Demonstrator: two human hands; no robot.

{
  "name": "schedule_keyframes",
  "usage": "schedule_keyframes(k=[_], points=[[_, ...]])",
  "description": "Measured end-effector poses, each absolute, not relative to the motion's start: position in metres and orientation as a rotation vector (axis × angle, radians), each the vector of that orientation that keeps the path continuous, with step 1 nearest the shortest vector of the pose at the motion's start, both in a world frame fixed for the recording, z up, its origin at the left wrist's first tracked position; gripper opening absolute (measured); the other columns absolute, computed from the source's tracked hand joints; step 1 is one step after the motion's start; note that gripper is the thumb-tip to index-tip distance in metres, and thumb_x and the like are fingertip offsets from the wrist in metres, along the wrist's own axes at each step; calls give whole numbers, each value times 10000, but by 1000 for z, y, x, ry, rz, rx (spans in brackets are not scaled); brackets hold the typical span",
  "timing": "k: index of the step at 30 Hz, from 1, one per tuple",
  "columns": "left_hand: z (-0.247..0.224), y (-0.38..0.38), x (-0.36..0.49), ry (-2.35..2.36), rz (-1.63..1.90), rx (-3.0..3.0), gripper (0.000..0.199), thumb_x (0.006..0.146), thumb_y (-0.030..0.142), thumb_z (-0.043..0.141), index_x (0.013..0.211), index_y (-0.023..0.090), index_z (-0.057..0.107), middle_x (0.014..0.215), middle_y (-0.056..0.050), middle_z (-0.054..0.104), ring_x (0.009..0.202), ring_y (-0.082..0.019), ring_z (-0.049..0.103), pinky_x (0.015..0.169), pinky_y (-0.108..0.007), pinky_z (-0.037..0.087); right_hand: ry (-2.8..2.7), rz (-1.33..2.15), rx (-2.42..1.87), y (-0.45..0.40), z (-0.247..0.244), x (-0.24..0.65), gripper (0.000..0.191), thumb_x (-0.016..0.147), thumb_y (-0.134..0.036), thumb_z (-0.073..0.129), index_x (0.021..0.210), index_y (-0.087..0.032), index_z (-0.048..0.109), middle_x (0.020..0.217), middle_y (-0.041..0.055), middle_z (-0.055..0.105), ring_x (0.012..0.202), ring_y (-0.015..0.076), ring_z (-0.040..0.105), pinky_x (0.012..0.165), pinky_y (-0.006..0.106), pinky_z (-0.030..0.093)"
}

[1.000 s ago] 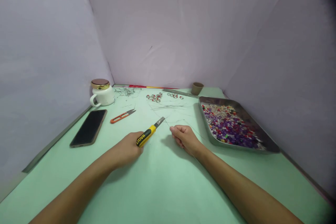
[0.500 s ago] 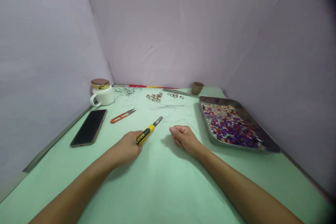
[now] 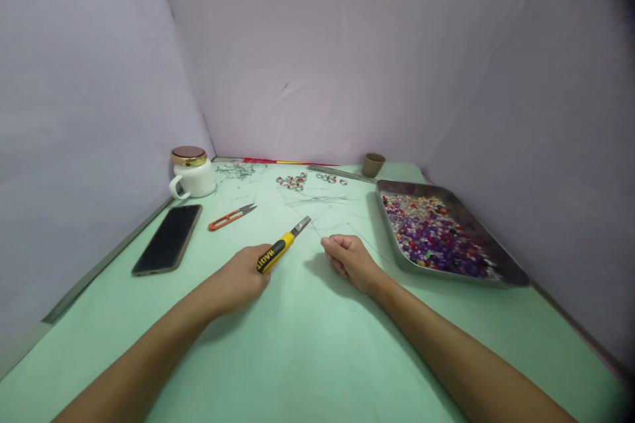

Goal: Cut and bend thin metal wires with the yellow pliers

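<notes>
My left hand (image 3: 245,271) is closed around a pair of yellow-and-black pliers (image 3: 278,252), seen edge-on. Their metal tip points up and to the right. My right hand (image 3: 350,259) pinches a thin wire (image 3: 316,229) between thumb and forefinger, its other fingers curled in. This strand runs from the fingertips up towards the tip of the pliers; whether the jaws grip it I cannot tell. Beyond the hands lie loose wires (image 3: 320,199) and small wire pieces with red beads (image 3: 292,181).
At the left are a phone (image 3: 169,240), orange thread snips (image 3: 232,217) and a lidded white mug (image 3: 196,180). Wire scraps (image 3: 238,172) lie behind. A metal tray (image 3: 404,264) of mixed beads stands at the right, near a small brown cup (image 3: 373,164). Walls enclose the table.
A wire strand now shows between the pliers' tip and my right fingertips. The long strand that trailed below my right forearm is gone from view. Both hands have barely moved.
</notes>
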State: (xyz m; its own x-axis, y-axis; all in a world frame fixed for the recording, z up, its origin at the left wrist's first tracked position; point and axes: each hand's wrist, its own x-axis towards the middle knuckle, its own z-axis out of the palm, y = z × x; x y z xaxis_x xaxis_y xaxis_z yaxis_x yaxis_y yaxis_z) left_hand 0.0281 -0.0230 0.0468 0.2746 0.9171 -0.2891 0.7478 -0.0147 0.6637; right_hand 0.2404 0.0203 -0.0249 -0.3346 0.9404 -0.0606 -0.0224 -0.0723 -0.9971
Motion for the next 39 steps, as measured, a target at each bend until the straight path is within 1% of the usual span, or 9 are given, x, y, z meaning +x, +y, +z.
schedule_keyframes(k=[3, 5, 10, 15, 20, 23, 29, 34, 39], points=[[43, -22, 32, 1836, 121, 2063, 398, 609, 74, 423, 971, 223, 494, 782, -30, 561, 673, -183, 539, 529, -251, 368, -1388, 1524, -1067, 20, -24, 240, 384, 750, -461, 523, 508, -178, 426, 315, -86, 322, 294, 44, 227, 331, 199, 141], [39, -23, 35, 2003, 7, 2131, 505, 599, 68, 427, 1079, 226, 447, 825, -61, 557, 673, -215, 545, 523, -272, 354, -1392, 1526, -1079, 21, -23, 239, 384, 747, -460, 524, 506, -178, 426, 311, -86, 322, 290, 44, 225, 330, 200, 136], [36, -24, 38, 2103, 20, 2179, 537, 612, 66, 423, 1133, 198, 414, 838, -88, 526, 686, -231, 532, 540, -289, 344, -1385, 1528, -1084, 20, -21, 238, 387, 744, -463, 522, 502, -180, 416, 315, -86, 319, 296, 45, 219, 331, 201, 143], [50, -24, 29, 1462, 282, 1640, 255, 638, 114, 428, 880, 168, 487, 580, 11, 456, 483, -127, 440, 466, -248, 348, -1458, 1482, -1061, 18, -18, 239, 382, 766, -455, 498, 515, -174, 436, 344, -80, 338, 317, 47, 235, 352, 203, 173], [57, -26, 19, 954, 316, 1085, 369, 655, 220, 491, 1018, 168, 446, 685, 2, 497, 437, -93, 440, 369, -217, 351, -1465, 1484, -1032, 19, -20, 240, 380, 776, -460, 487, 532, -172, 447, 346, -75, 354, 324, 49, 252, 359, 204, 174], [54, -25, 18, 885, 318, 970, 392, 661, 266, 508, 1034, 163, 446, 689, 0, 494, 440, -91, 444, 358, -211, 348, -1434, 1492, -1019, 20, -23, 240, 377, 775, -457, 494, 533, -171, 450, 351, -76, 353, 322, 47, 253, 353, 202, 174], [48, -22, 27, 1504, 339, 1733, 114, 658, 148, 446, 763, 176, 482, 641, -5, 505, 536, -137, 480, 492, -252, 362, -1412, 1521, -1048, 19, -23, 240, 387, 762, -459, 510, 511, -175, 433, 334, -80, 339, 310, 47, 238, 345, 203, 158], [43, -25, 36, 2019, -15, 2122, 482, 634, 81, 422, 1099, 206, 424, 868, -91, 565, 703, -239, 555, 557, -294, 365, -1400, 1511, -1073, 20, -23, 240, 388, 752, -461, 521, 505, -178, 426, 326, -81, 332, 302, 47, 234, 343, 205, 143], [37, -25, 40, 2152, -57, 2255, 514, 648, 52, 376, 1150, 157, 396, 883, -133, 527, 729, -269, 548, 570, -323, 375, -1379, 1535, -1076, 20, -22, 239, 379, 751, -447, 528, 504, -176, 432, 322, -82, 330, 299, 44, 219, 336, 203, 133]])
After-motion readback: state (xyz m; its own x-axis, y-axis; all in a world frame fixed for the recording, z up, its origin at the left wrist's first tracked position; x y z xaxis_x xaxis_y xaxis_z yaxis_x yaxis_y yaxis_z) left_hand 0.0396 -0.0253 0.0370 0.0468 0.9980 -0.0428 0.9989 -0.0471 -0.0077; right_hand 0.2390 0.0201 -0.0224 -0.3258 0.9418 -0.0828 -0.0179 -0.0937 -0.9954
